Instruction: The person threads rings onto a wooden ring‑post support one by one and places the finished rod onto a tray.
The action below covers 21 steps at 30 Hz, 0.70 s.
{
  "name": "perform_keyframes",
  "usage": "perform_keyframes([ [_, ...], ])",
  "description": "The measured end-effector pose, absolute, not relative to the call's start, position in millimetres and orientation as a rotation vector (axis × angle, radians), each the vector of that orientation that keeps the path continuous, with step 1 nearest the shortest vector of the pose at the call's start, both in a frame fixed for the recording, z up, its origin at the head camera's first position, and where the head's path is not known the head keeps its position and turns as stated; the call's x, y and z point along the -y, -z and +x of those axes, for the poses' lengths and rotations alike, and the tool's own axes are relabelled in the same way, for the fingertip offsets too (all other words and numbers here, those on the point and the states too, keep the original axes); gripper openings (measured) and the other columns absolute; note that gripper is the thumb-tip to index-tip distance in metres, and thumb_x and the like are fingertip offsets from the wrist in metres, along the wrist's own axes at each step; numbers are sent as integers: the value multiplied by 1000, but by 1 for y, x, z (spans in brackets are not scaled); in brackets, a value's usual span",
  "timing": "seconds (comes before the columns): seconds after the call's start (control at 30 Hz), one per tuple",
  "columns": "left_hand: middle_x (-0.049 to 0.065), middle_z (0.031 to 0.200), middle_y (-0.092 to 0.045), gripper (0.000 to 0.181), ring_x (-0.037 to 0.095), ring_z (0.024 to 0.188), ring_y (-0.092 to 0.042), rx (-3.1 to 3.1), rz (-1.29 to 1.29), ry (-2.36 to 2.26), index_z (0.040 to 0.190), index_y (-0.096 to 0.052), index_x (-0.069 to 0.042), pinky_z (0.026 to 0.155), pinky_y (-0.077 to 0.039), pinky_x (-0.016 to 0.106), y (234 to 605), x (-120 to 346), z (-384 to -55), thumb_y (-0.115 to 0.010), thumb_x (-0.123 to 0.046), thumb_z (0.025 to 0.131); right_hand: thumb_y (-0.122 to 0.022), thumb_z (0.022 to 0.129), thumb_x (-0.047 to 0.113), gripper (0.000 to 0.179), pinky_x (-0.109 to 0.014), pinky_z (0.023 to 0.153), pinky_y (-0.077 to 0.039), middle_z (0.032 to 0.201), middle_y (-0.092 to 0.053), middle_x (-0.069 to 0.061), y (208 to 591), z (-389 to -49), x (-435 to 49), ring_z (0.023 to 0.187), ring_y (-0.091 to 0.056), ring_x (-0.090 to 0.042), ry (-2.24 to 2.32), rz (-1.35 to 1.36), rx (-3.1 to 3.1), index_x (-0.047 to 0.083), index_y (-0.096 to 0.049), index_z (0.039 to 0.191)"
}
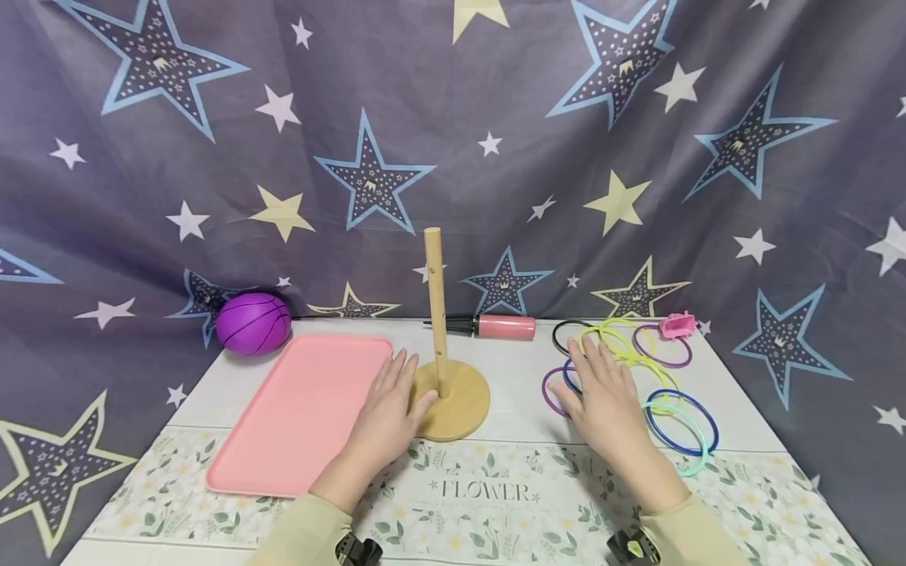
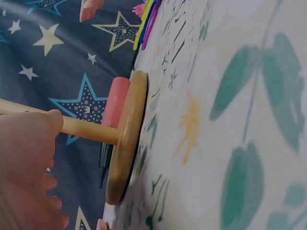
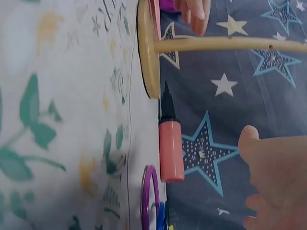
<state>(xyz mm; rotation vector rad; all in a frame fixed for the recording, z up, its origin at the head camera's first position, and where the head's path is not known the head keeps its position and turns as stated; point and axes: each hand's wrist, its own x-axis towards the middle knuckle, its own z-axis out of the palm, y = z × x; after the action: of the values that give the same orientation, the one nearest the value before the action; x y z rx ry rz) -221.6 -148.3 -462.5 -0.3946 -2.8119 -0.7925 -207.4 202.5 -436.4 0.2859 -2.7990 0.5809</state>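
My left hand [image 1: 385,413] is held with its fingers straight beside a wooden stand, a round base [image 1: 463,417] with an upright post [image 1: 436,314]. It appears to hover between the stand and a pink tray [image 1: 297,413]; in the left wrist view the thumb overlaps the post, and contact cannot be told. My right hand [image 1: 605,405], fingers extended, is over a group of plastic rings, partly covering them. Among these are a purple ring [image 1: 544,389], a dark blue ring [image 1: 716,428], a turquoise ring [image 1: 704,448], a black ring [image 1: 554,336] and several yellow-green ones. Neither hand holds anything.
Behind the stand lies a pink hand pump [image 1: 506,327] with a black nozzle. A purple ball [image 1: 253,324] sits at the back left corner. At the back right is a small pink plastic piece [image 1: 677,325] on a purple ring. Starry cloth [image 1: 396,267] hangs around the table.
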Motion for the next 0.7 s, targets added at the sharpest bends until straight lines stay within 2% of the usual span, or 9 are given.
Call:
perform_keyframes([
  [0.13,22,181,-16,76,42,168,-10,2830,-355,832,173,-31,-4,133,-18,64,467,145,-223,-58,-44,115,-57,115,48,79,-74,131,-7,180,-18,-26,438,-212,-211,166,-11,-50,-623,266,2801,4,-27,175],
  [0.53,29,176,-27,69,51,163,-24,2796,-330,954,170,-37,-1,130,-23,69,487,137,-224,-61,-36,115,-57,115,45,78,-74,129,-16,176,-24,-32,453,-222,-228,162,-20,-55,-694,219,2824,1,-30,173],
  [0.7,28,177,-27,72,49,164,-22,2809,-319,1017,172,-35,-3,129,-24,71,492,136,-226,-61,-38,115,-58,116,43,75,-74,129,-20,174,-28,-33,461,-224,-232,161,-23,-56,-717,199,2845,0,-33,172],
])
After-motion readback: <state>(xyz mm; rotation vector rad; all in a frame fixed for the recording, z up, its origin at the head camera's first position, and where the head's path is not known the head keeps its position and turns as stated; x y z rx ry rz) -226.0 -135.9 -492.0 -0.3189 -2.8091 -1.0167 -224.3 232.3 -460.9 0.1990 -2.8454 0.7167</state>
